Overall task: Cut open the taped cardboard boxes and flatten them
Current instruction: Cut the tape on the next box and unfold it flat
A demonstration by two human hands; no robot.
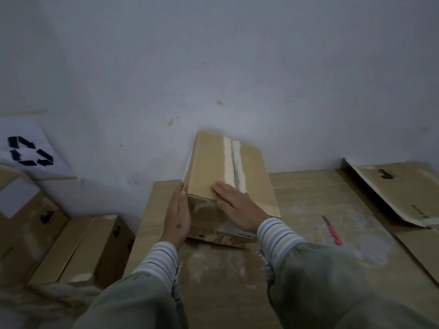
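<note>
We had the cardboard box [222, 167] standing at the middle of the wooden table [308, 198], its far end against the pale wall [213, 55] at twelve o'clock, and a pale strip of tape [234, 162] ran along its top seam. Our left hand [177, 216] lay flat with straight fingers against the box's side at nine o'clock. Our right hand [237, 203] was spread palm down on the top panel, fingertips touching the tape. A red-handled cutter [332, 230] lay on the table at three o'clock, well apart from both hands. Flattened cardboard [392, 193] rested at the table's edge toward two o'clock. More boxes [78, 248] stood below the table at eight o'clock, with a sheet bearing a recycling symbol [29, 150] above them on the wall.
</note>
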